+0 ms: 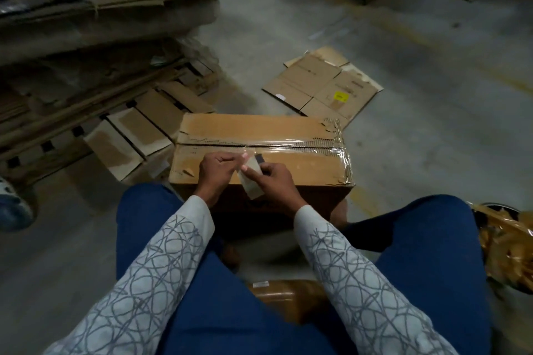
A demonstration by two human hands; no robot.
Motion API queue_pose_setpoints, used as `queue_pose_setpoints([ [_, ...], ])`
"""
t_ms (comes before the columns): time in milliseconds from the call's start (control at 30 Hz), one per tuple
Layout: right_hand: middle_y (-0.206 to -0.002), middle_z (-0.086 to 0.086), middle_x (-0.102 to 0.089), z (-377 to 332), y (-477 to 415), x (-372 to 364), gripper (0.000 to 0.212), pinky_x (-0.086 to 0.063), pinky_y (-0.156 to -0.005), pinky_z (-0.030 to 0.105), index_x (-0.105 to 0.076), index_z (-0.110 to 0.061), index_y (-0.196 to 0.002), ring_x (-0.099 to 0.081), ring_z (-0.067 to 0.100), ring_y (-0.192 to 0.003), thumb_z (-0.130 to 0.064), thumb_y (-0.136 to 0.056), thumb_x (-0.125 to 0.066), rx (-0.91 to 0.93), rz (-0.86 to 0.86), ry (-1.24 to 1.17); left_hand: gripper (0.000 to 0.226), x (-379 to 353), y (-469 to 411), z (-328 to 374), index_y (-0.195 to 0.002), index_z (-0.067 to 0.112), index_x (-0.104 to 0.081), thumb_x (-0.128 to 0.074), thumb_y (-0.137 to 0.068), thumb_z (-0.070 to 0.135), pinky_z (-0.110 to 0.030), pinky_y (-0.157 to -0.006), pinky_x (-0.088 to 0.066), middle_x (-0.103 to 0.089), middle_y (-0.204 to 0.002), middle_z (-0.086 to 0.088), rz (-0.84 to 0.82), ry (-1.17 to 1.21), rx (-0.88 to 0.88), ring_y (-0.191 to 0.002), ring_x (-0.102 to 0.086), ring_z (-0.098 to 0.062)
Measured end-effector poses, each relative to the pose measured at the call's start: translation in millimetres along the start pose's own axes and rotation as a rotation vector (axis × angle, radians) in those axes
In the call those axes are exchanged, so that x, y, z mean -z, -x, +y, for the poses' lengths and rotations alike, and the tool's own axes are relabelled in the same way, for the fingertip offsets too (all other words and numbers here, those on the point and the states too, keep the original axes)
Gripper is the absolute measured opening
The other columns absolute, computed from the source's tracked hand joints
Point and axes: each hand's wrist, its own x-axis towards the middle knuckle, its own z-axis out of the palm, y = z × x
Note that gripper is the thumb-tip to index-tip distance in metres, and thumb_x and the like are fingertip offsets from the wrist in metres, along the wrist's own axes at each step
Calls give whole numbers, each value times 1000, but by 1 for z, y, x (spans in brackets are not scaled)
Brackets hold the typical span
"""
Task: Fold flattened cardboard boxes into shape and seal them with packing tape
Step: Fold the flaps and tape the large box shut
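A folded brown cardboard box point(253, 130) stands on the floor in front of my knees, its top seam covered by clear packing tape point(302, 147) that wraps over the torn right end. Above the box's near edge, my left hand point(216, 168) pinches one end of a short strip of tape point(251, 181) with curled fingers. My right hand point(272, 179) grips the same strip together with a small dark object point(259, 159); what that object is cannot be told.
A flattened box with a yellow sticker point(323, 83) lies on the concrete floor beyond. Stacks of flat cardboard point(101, 46) fill the left. A heap of crumpled brown tape point(504, 242) sits at my right knee. A shoe point(11, 204) shows at the left edge.
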Motion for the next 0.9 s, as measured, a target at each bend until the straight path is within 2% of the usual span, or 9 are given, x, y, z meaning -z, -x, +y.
queue_pose_setpoints([
  [133,-91,4,-74,11,-3,-17,40,-59,-79,47,-77,-14,-97,-70,18,-85,-52,-87,-71,-34,-22,67,9,14,-3,-21,-87,33,-81,-84,-79,37,-44,-111,-42,-72,-114,11,-22,-148,85,-121,-58,-20],
  [233,-89,-1,-71,15,-10,-31,36,-58,-77,39,-76,-13,-99,-67,16,-85,-48,-90,-70,-86,-64,47,34,27,-7,-22,-98,34,-79,-86,-69,51,-40,-117,-24,-47,-150,1,55,-344,238,-142,-31,-27],
  [300,-94,-1,-70,16,-17,-39,35,-61,-82,43,-74,-11,-101,-66,17,-91,-44,-90,-71,-114,-99,15,65,36,-5,-16,-114,33,-76,-88,-57,63,-36,-118,-23,-42,-151,5,59,-249,306,-137,-33,-17],
  [400,-94,-4,-70,16,-27,-55,23,-59,-84,43,-76,-12,-92,-63,9,-90,-36,-90,-73,-95,-161,21,41,59,-11,-38,-78,53,-73,-93,-44,63,-36,-120,-27,-48,-150,-7,88,-64,315,-129,-44,-15],
  [500,-94,-3,-71,13,-32,-71,17,-49,-76,31,-76,-18,-87,-63,9,-89,-33,-92,-71,-42,-194,114,32,76,-27,-90,-72,54,-74,-97,-51,47,-45,-118,-32,-19,-166,-1,132,-92,344,-141,-39,-28],
  [567,-100,-1,-73,14,-33,-78,22,-48,-75,24,-77,-15,-94,-65,9,-91,-36,-91,-72,-10,-185,158,54,80,-35,-108,-102,41,-75,-91,-53,25,-46,-114,-39,-31,-162,-3,157,-59,365,-134,-49,-29],
  [633,-103,-3,-73,17,-28,-80,27,-49,-72,15,-77,-15,-103,-64,1,-87,-37,-87,-76,34,-197,197,87,76,-30,-88,-121,37,-58,-88,-40,31,-50,-105,-49,-62,-134,-9,188,-12,434,-116,-63,-32],
  [700,-105,-2,-73,22,-22,-77,30,-52,-72,16,-76,-16,-109,-65,4,-87,-35,-86,-78,70,-215,268,107,72,-36,-96,-131,20,-47,-88,-35,41,-46,-96,-55,-67,-118,-7,196,-30,481,-102,-67,-28],
  [900,-108,8,-73,47,8,-76,32,-54,-82,35,-71,-16,-116,-68,25,-97,-35,-91,-69,39,-169,450,90,47,-11,-75,-121,11,-43,-94,-52,35,-42,-88,-55,-67,-108,-8,89,-125,631,-98,-65,-26],
])
